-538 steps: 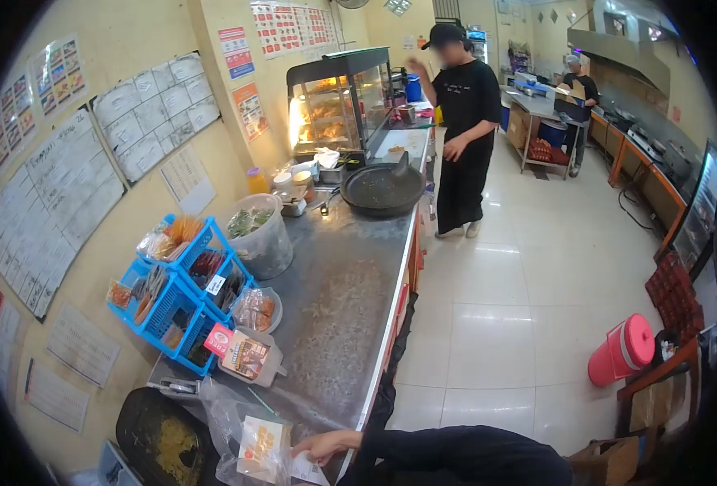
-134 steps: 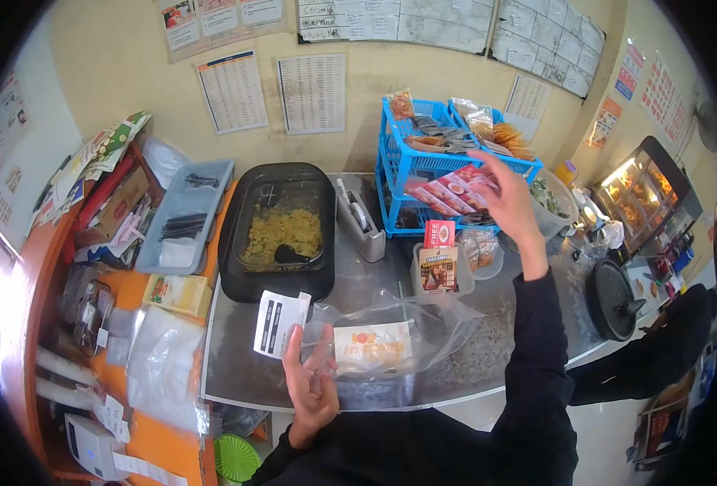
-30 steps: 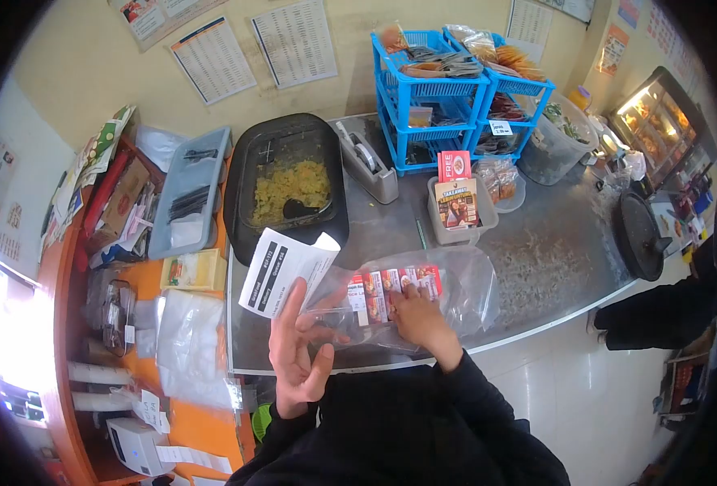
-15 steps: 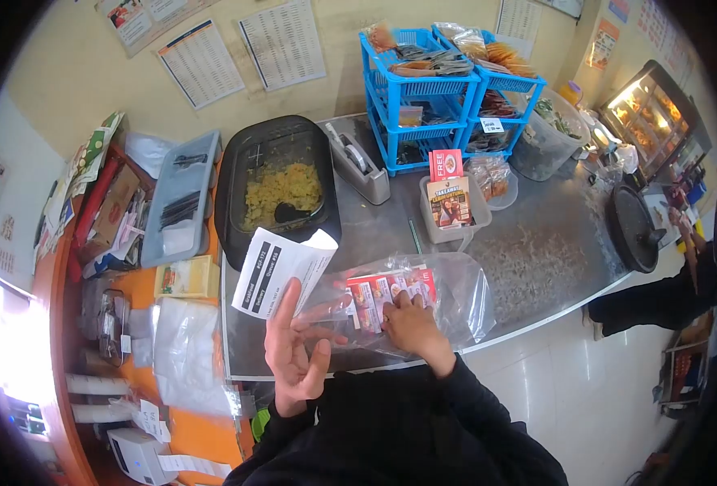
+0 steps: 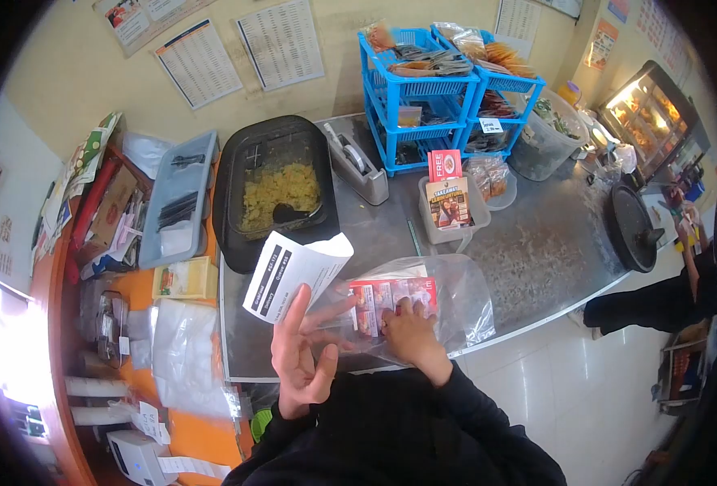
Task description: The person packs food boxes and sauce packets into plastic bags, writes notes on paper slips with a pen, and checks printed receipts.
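Note:
A clear plastic bag (image 5: 463,304) lies at the front of the metal counter, with a red and white printed leaflet (image 5: 368,308) in it, lying flat. My right hand (image 5: 411,330) presses on the leaflet with its fingertips, palm down and fingers slightly spread. Left of the bag, my left hand (image 5: 302,356) is raised and holds a printed white receipt (image 5: 289,275) between its fingers; some of its fingers are at the bag's opening, seen through the plastic. Just behind the bag stands a small tub (image 5: 457,212) with printed cards.
Behind are a black tray of yellow food (image 5: 281,190), a tape dispenser (image 5: 357,166) and blue baskets (image 5: 423,89). A blue tray (image 5: 176,198), plastic bags (image 5: 184,348) and a label printer (image 5: 136,454) are at left. A lidded pan (image 5: 629,227) and another person (image 5: 658,300) are at right.
Since the older views, the leaflet has come from the baskets into the bag under my right hand. Lately the receipt has tilted slightly rightward; my right hand has barely moved.

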Demonstrator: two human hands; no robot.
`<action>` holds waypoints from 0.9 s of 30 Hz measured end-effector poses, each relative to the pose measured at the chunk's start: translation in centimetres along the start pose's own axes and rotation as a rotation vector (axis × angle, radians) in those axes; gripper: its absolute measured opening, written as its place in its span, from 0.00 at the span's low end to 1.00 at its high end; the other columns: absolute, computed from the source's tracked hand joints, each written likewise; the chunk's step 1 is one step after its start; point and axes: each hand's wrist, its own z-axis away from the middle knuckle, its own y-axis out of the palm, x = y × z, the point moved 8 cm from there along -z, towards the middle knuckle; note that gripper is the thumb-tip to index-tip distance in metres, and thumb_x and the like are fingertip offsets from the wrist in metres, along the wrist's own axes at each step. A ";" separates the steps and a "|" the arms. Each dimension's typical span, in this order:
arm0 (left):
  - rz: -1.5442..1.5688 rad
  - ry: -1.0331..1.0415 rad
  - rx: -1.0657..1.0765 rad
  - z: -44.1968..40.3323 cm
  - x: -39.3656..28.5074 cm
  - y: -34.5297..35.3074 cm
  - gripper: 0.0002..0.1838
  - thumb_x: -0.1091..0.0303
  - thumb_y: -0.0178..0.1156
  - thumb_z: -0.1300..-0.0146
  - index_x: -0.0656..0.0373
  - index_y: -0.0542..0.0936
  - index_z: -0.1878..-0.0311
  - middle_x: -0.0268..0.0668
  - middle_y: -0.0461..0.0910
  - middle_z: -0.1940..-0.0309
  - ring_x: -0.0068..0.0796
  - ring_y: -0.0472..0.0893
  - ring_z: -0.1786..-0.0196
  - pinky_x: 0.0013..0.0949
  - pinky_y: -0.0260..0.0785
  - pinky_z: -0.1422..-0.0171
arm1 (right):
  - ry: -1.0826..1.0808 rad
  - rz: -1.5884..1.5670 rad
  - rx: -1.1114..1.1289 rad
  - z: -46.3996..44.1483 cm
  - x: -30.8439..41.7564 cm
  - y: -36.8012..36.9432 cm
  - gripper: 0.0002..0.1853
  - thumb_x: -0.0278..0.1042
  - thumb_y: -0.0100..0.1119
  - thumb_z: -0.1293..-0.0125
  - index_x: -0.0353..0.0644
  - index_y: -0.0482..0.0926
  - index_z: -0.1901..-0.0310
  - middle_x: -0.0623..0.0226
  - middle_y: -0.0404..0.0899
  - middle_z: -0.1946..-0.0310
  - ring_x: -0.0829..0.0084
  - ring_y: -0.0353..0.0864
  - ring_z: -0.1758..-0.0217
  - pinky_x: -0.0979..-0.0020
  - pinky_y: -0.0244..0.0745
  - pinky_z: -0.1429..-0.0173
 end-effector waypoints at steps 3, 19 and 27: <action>0.016 0.008 0.013 0.1 0.1 -0.1 0.38 0.84 0.46 0.48 0.75 0.54 0.29 0.61 0.56 0.30 0.58 0.77 0.41 0.31 0.82 0.63 | -0.001 -0.010 -0.080 -0.2 0.4 -0.6 0.21 0.42 0.58 0.37 0.50 0.75 0.42 0.53 0.62 0.33 0.40 0.56 0.28 0.27 0.57 0.39; 0.064 -0.045 0.016 0.6 0.6 -0.4 0.40 0.88 0.44 0.53 0.75 0.59 0.30 0.59 0.56 0.31 0.58 0.77 0.40 0.28 0.81 0.65 | -0.141 0.206 -0.346 -2.5 0.8 1.4 0.38 0.46 0.61 0.42 0.55 0.62 0.29 0.59 0.62 0.30 0.43 0.54 0.26 0.26 0.47 0.33; 0.056 -0.046 -0.081 0.1 0.9 0.0 0.36 0.76 0.53 0.42 0.78 0.56 0.31 0.60 0.55 0.29 0.57 0.76 0.40 0.30 0.83 0.66 | -0.160 -0.066 -0.198 1.3 0.8 -6.3 0.30 0.45 0.58 0.35 0.47 0.66 0.32 0.56 0.66 0.33 0.47 0.58 0.27 0.29 0.49 0.32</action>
